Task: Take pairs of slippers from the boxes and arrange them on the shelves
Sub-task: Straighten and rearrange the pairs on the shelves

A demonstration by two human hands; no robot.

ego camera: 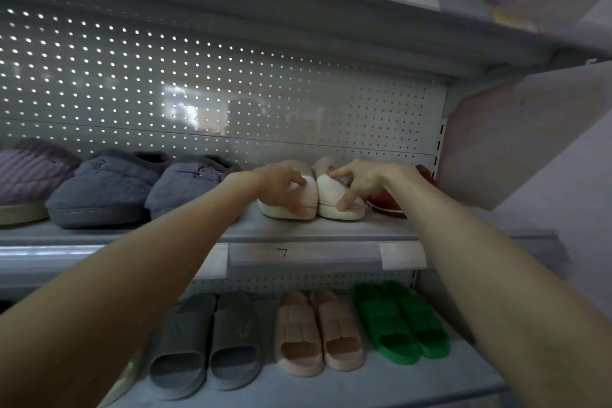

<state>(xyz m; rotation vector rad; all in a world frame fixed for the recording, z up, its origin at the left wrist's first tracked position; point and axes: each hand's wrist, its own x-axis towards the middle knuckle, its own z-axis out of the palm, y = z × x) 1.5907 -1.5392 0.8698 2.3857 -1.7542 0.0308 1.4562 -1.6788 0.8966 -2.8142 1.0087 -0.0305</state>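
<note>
A pair of cream fluffy slippers stands side by side on the middle shelf, toes toward me. My left hand grips the left cream slipper from above, thumb down near its sole. My right hand pinches the right cream slipper, forefinger on top and thumb at the sole edge. The two slippers touch each other.
A red slipper sits right of the cream pair, partly hidden by my right wrist. Blue-grey slippers and a purple slipper fill the shelf's left. The lower shelf holds grey slides, pink slides and green slides.
</note>
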